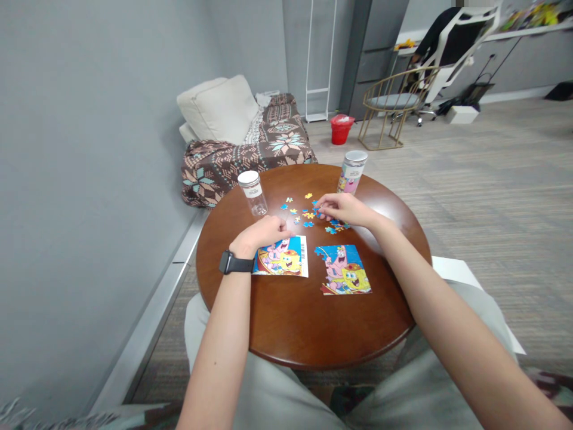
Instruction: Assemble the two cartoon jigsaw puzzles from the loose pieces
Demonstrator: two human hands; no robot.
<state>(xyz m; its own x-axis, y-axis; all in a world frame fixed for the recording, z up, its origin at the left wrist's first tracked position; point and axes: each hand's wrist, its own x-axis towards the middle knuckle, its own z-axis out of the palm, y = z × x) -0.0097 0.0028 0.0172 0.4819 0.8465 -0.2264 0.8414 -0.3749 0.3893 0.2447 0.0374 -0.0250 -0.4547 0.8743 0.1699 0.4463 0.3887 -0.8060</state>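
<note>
Head view: jigsaw pieces (308,224) mid-frame on the table (286,322)

Left hand (265,231) bent over the picture card (289,261), mid-frame; right of centre, the part-built puzzle (344,272), below the curled right hand (344,208). Cannot tell if either pinches anything.

Round brown table (308,328): 2 lidded jars (254,193) (352,171), loose puzzle pieces (308,224), picture sheet (290,261), part-assembled puzzle (344,272).

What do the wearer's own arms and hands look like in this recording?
The left hand and right hand are ungloved, and no sleeves show. The left wrist wears a black smartwatch with a squarish face and plain band; the right wrist has nothing on it.
</note>
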